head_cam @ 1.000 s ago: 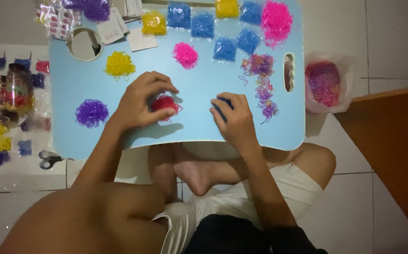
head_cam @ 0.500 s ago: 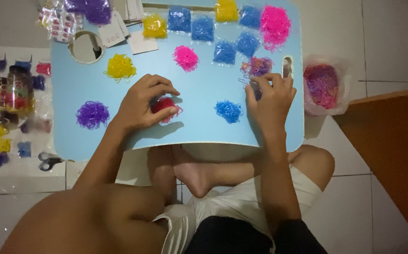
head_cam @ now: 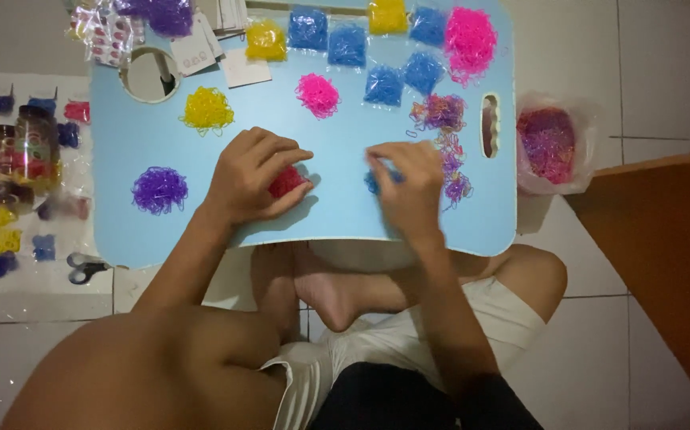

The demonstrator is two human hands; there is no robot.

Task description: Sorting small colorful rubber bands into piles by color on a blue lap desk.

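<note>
My left hand (head_cam: pixel 253 177) rests on the light blue lap table (head_cam: pixel 337 219), its fingers curled over a small red pile of rubber bands (head_cam: pixel 285 181). My right hand (head_cam: pixel 410 191) lies to the right of it, covering most of a blue pile of rubber bands (head_cam: pixel 372 183); whether it pinches any bands is hidden. A mixed-colour heap of bands (head_cam: pixel 444 119) lies just beyond the right hand, trailing down toward it.
Purple (head_cam: pixel 159 189), yellow (head_cam: pixel 207 110) and pink (head_cam: pixel 317 94) band piles lie on the table. Small bags of blue, yellow and pink bands line the far edge. A jar (head_cam: pixel 25 151) and scissors (head_cam: pixel 82 267) sit left; a bag of bands (head_cam: pixel 548 145) right.
My right hand went from the blue pile out to the mixed heap by the table's slot, then came back onto the blue pile. The left hand stayed on the red pile.
</note>
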